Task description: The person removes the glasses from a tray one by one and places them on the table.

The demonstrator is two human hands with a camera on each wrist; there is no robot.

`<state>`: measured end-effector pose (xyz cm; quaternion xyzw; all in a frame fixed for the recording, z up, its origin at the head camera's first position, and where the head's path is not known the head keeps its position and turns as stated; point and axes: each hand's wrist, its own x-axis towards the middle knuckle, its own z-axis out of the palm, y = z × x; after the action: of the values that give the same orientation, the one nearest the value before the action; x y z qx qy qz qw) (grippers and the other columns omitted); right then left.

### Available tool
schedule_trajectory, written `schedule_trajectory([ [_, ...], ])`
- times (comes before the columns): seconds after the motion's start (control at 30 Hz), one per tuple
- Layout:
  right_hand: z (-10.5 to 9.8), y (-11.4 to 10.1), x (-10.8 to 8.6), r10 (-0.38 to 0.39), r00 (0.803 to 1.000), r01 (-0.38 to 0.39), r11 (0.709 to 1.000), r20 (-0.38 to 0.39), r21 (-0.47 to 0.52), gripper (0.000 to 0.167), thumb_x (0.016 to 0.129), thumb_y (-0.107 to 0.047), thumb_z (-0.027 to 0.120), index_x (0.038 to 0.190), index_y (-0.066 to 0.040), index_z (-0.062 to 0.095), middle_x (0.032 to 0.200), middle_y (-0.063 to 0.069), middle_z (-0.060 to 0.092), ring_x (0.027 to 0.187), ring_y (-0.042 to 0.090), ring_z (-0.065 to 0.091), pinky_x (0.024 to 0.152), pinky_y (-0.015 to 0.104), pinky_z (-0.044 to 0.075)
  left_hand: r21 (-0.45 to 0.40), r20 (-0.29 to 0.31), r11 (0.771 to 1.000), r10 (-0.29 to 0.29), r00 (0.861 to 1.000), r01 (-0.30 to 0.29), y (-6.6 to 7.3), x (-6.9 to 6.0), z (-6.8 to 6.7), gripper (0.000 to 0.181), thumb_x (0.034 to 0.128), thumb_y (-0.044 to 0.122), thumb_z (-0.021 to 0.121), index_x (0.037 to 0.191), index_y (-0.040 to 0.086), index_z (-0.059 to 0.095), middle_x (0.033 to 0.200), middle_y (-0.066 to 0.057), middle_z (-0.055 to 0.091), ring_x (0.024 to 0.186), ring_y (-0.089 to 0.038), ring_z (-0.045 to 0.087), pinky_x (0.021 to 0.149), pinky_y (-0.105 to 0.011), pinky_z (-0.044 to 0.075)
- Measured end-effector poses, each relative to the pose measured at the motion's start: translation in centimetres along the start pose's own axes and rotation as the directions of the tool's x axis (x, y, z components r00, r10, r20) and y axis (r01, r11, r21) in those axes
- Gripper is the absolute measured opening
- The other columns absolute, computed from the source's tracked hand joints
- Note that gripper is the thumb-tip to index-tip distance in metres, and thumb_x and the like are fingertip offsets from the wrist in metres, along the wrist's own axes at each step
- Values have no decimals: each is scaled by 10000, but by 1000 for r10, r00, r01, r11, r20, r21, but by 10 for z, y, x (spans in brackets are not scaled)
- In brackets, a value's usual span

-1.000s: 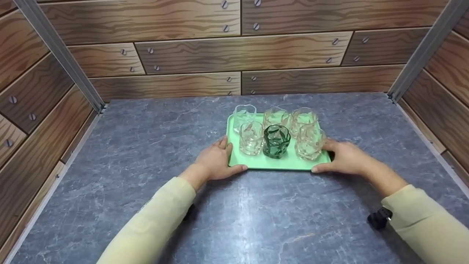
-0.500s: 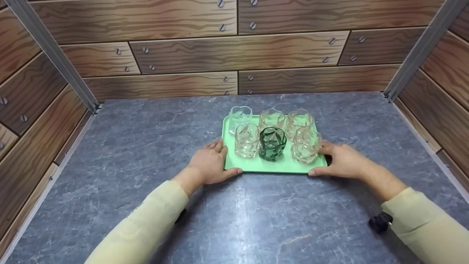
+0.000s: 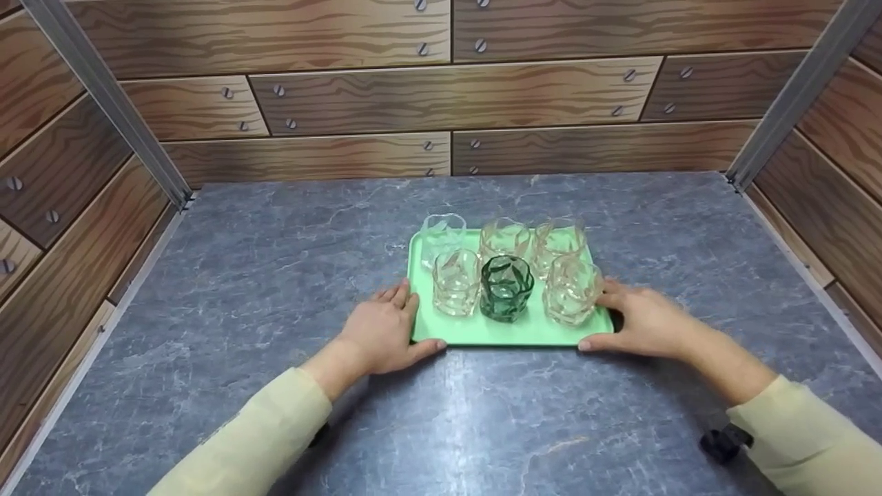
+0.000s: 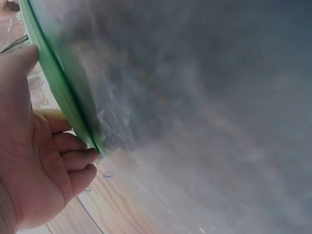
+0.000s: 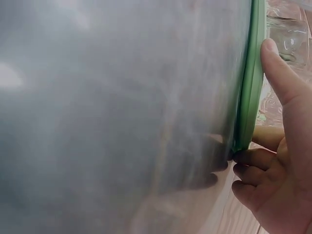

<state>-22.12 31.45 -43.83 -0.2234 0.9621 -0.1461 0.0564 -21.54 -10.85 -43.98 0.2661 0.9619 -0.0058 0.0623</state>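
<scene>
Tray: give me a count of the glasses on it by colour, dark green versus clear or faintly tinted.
Dark green glass: 1
Clear or faintly tinted glasses: 5
Total: 6

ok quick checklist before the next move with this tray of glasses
1. Left hand on the tray: ok, fingers at the left edge, thumb at the front edge.
2. Right hand on the tray: ok, at the right edge, thumb at the front.
3. All six glasses upright: ok, none tipped over.
4. Front row back from the front edge: ok, bare tray shows before the dark glass.
5. Front right glass free of the right fingers: cannot tell, they overlap in the head view.
6. Tray resting on the tabletop: cannot tell, its underside is hidden.
</scene>
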Motion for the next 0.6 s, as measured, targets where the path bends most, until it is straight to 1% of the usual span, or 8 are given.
schedule_trajectory([
  [0.17,3,-8,-11,-17,1000,17,1000,4,19,1041,825,-800,711,1448,28,610,1601,328,388,1411,580,433,1144,706,367,-10,-9,1000,3,1000,-3,3,-17,1,1036,1014,787,376,1581,-79,391,1643,-328,304,1505,-464,378,1257,-512,312],
  [0.33,7,-18,-19,-43,999,43,999,6,-4,1051,842,-817,673,1438,46,608,1591,319,413,1442,554,413,1146,702,367,-20,-44,1000,19,999,-19,4,-31,5,1015,1016,767,413,1561,-90,422,1623,-341,331,1479,-481,411,1233,-541,349],
  [0.47,10,-23,-24,-58,998,58,998,-1,-21,1052,845,-825,661,1421,54,619,1585,307,431,1445,541,420,1143,695,379,-38,-70,999,31,997,-33,4,-41,7,997,1017,748,448,1543,-99,446,1606,-357,351,1465,-493,426,1225,-554,359],
  [0.6,11,-26,-28,-66,998,66,997,-6,-27,1040,843,-820,669,1419,45,627,1586,295,440,1444,530,431,1139,692,388,-46,-92,998,47,995,-52,4,-49,9,982,1019,730,471,1524,-112,467,1585,-371,375,1452,-499,441,1223,-552,365],
])
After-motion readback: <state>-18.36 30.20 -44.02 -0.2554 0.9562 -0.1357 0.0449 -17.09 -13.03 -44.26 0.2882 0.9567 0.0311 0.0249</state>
